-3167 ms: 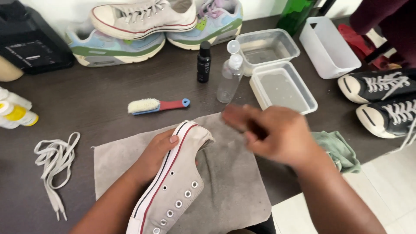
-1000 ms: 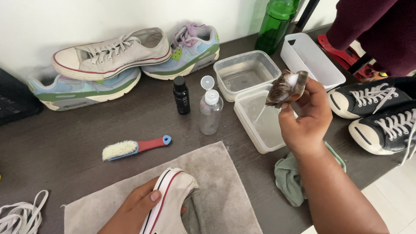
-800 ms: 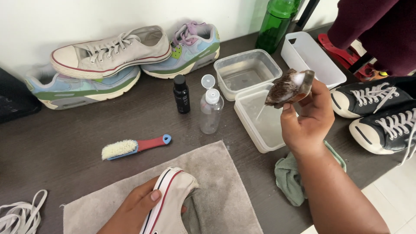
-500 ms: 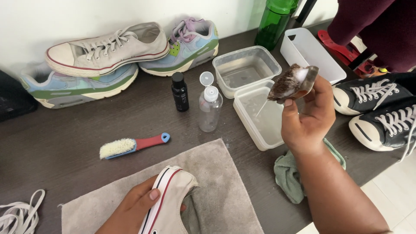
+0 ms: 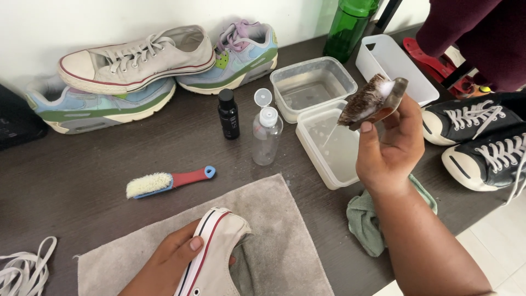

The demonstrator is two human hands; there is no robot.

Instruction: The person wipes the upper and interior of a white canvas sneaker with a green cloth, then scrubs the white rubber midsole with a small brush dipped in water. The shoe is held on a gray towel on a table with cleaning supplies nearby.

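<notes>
Over the near clear tub (image 5: 335,143), your right hand (image 5: 390,149) has its fingers curled tight on the dark-bristled brush (image 5: 371,100), foam side up, so drips land in the tub. Left of that tub, your left hand (image 5: 174,259) wraps the grey sneaker (image 5: 215,257) on the towel (image 5: 274,235), pinning it, palm side probably hidden. Versus half a second ago: brush tilted slightly higher, sneaker unmoved.

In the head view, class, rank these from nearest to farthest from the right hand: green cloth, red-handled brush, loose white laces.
From the right hand:
1. Green cloth, just below it by the table edge.
2. Red-handled brush, mid-table, to the left.
3. Loose white laces, far left corner.
</notes>
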